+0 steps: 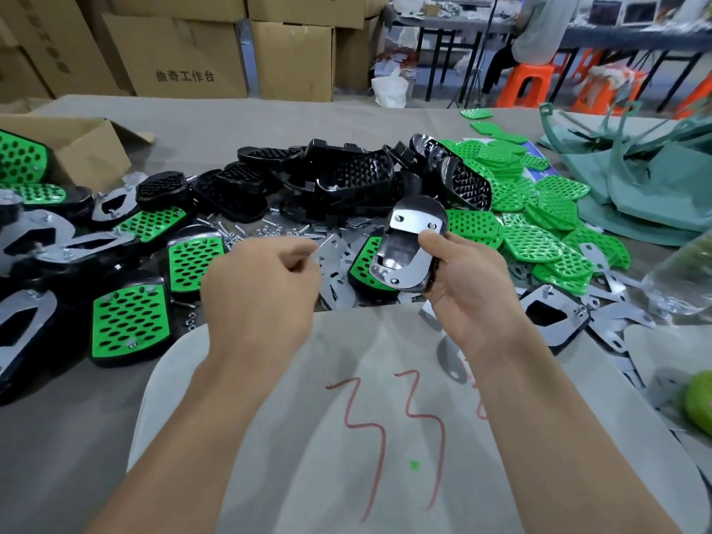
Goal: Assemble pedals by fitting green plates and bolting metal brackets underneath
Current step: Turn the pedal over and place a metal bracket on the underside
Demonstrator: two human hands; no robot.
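On the left of the desk (239, 117) I counted five finished pedals (131, 321) lying green-side up, their perforated plates set in black frames, with a heap of bare black pedal bodies (346, 175) behind, too tangled to count. My left hand (262, 291) hovered palm-down over the scattered bolts (246, 235), its fingers (298, 252) curled together in a pinch, though I could not tell what, if anything, they held. My right hand (462, 287) was clamped on an upturned pedal (408, 248), thumb pressing its shiny curved metal bracket (414, 221), while loose green plates (539, 225) lay piled beyond.
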